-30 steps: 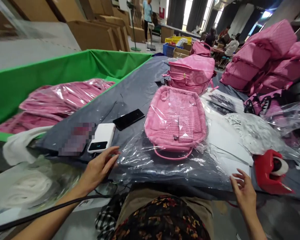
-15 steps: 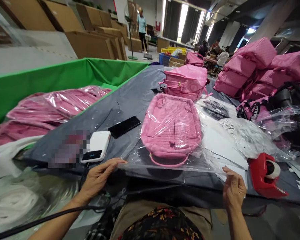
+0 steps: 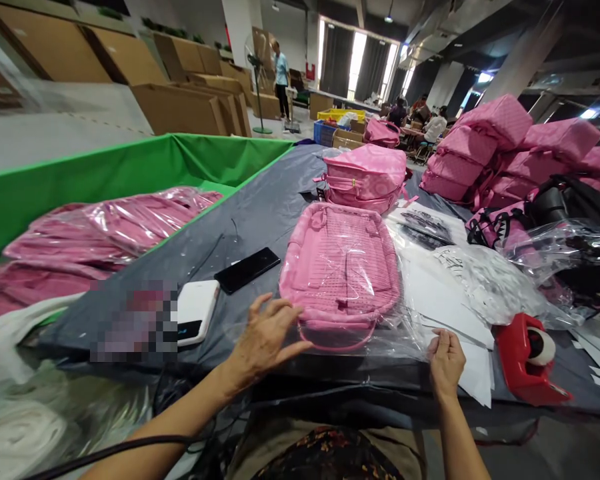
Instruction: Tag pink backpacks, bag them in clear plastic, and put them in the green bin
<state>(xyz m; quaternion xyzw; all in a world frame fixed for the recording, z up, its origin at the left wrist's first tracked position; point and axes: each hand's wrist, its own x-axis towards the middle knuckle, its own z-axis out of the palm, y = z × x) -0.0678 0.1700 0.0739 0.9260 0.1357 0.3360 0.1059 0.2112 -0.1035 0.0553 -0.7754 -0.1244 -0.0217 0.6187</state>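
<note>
A pink backpack (image 3: 330,257) lies flat in front of me inside a clear plastic bag (image 3: 400,340), its loop handle toward me. My left hand (image 3: 267,337) is over the bag's near left part, fingers spread, fingertips at the backpack's lower left edge. Whether it presses on the plastic I cannot tell. My right hand (image 3: 446,360) is closed, pinching the near right corner of the plastic bag. White sheets (image 3: 440,293) lie beside and partly under that corner.
A red tape dispenser (image 3: 525,360) stands at right. Left are a black phone (image 3: 247,270) and a white power bank (image 3: 199,310). Behind stands another pink backpack (image 3: 365,173); more are piled right (image 3: 480,147). A green-lined bin (image 3: 220,160) holds wrapped pink bags.
My left hand has let go of the bag's left corner and moved right, spreading over its near edge. My right hand has shifted slightly left, still pinching the plastic.
</note>
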